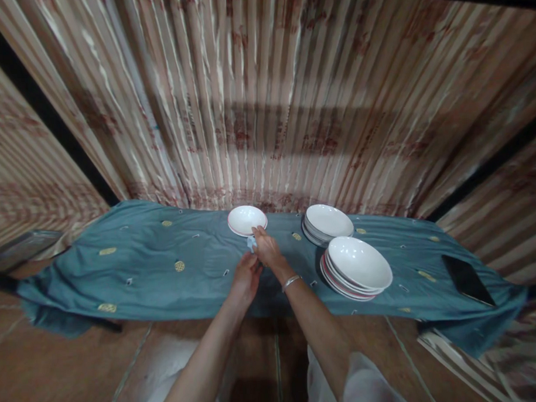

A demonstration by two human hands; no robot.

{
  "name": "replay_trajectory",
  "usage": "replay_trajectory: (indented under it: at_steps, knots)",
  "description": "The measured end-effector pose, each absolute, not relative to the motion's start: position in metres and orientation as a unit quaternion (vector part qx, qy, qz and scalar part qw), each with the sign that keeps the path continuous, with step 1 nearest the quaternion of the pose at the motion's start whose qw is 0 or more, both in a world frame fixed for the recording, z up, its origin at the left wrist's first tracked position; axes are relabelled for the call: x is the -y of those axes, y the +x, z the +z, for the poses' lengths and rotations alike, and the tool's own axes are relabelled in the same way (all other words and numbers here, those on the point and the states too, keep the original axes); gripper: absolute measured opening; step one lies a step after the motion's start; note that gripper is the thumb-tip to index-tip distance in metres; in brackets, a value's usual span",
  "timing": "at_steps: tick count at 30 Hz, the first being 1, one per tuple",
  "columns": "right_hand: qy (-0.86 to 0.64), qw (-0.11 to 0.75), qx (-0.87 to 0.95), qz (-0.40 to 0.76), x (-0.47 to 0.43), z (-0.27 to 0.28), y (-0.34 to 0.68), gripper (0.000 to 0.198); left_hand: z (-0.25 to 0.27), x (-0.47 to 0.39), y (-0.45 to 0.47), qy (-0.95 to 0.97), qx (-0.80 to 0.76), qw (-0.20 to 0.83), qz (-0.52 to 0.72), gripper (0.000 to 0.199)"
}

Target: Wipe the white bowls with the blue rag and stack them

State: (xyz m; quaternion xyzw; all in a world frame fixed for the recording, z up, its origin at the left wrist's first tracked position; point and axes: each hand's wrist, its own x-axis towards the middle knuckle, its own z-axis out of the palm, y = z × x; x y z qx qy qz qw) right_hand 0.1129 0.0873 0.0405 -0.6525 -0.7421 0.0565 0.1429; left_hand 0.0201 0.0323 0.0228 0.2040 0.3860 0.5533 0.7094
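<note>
The right hand (pixel 266 248), fingers bent, lay at the near rim of a white bowl (pixel 245 216); the left hand (pixel 245 277) was half curled just below, a pale-blue item (pixel 251 243) by their fingertips, grip unclear. Rightward stood a far stack (pixel 329 220) and a near stack (pixel 360 262) of white dishes, then a flat black object (pixel 466 278), all on the bench (pixel 147 275)

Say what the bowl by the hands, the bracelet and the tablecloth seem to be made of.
Bowl: probably glazed ceramic, glossy white, judging by bright highlights, though melamine could look alike.
Bracelet: likely polished metal, from its silvery shine.
Tablecloth: soft printed fabric, since it wrinkles and hangs in folds; fibre unclear.
</note>
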Motion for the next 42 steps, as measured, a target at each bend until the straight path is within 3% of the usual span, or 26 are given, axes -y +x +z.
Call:
replay_trajectory:
  at_steps: [3,10,26,37,42]
  knots:
    - [-0.649,0.125,0.748,0.055,-0.099,0.037,0.109,0.056,0.02,-0.033,0.018,0.185,-0.391,0.709,0.557,0.013]
    - [-0.648,0.092,0.754,0.051,-0.111,0.037,0.105,0.023,0.009,-0.038,0.009,0.159,-0.43,0.693,0.556,0.015]
    - [-0.624,0.132,0.77,0.01,-0.107,0.048,0.112,0.025,0.025,-0.06,0.015,0.102,-0.388,0.709,0.58,0.005]
    - [-0.568,0.207,0.796,0.019,-0.037,0.06,0.113,0.032,0.047,-0.051,0.007,0.071,-0.322,0.743,0.582,0.021]
    - [-0.564,0.206,0.798,0.042,-0.004,0.057,0.111,0.029,0.039,-0.034,0.002,0.094,-0.38,0.731,0.559,0.01]
